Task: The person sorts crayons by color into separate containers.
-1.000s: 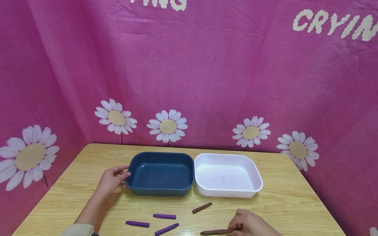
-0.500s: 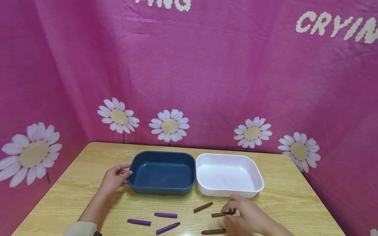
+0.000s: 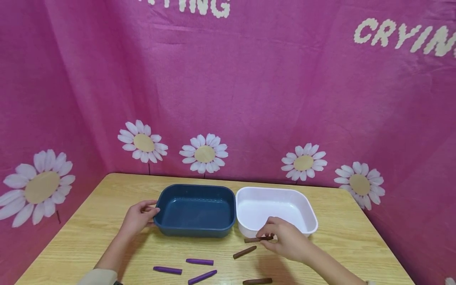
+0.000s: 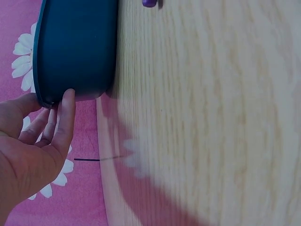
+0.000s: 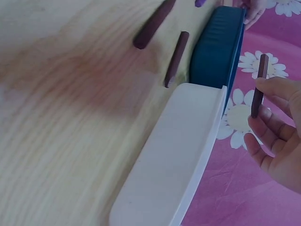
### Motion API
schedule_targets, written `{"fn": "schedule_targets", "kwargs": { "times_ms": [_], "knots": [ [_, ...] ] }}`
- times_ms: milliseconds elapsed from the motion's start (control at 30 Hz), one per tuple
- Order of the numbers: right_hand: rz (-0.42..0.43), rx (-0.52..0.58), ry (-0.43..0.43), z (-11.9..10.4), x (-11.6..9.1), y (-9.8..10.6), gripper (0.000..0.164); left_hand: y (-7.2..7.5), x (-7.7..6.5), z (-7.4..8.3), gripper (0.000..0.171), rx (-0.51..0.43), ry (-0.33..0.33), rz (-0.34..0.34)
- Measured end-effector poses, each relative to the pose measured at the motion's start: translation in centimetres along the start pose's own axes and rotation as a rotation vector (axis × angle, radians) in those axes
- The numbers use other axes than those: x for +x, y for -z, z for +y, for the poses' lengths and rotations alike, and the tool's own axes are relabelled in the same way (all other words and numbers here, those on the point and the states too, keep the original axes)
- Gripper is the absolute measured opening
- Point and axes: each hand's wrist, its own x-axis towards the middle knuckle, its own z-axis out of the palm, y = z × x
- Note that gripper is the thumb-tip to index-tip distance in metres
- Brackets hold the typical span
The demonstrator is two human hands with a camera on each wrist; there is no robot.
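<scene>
My left hand (image 3: 137, 217) grips the left end of the dark blue tray (image 3: 194, 232), thumb over its rim and fingers against the outer wall, as the left wrist view also shows. Between thumb and fingers, my right hand (image 3: 285, 237) pinches a brown crayon (image 5: 259, 87), held above the table at the near edge of the white tray (image 3: 310, 215). Two more brown crayons lie on the wood: one slanted crayon (image 3: 244, 252) just below the held one, another crayon (image 3: 257, 281) at the front edge of the view.
Three purple crayons lie in front of the blue tray, among them an upper crayon (image 3: 200, 261) and a left crayon (image 3: 168, 270). The two trays stand side by side on the wooden table (image 3: 342, 237). A pink cloth (image 3: 231, 79) with daisies hangs behind.
My right hand has lifted the brown crayon from beside the front one and carried it forward to the white tray's near edge. The left hand has kept its hold on the blue tray.
</scene>
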Motion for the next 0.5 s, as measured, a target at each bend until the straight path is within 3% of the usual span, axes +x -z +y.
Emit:
{"fn": "schedule_targets", "kwargs": {
  "times_ms": [500],
  "knots": [
    [-0.062, -0.012, -0.052, 0.1, 2.9, 0.0, 0.01, 0.0, -0.1, 0.0, 0.043, 0.013, 0.002, 0.002]
  ]
}}
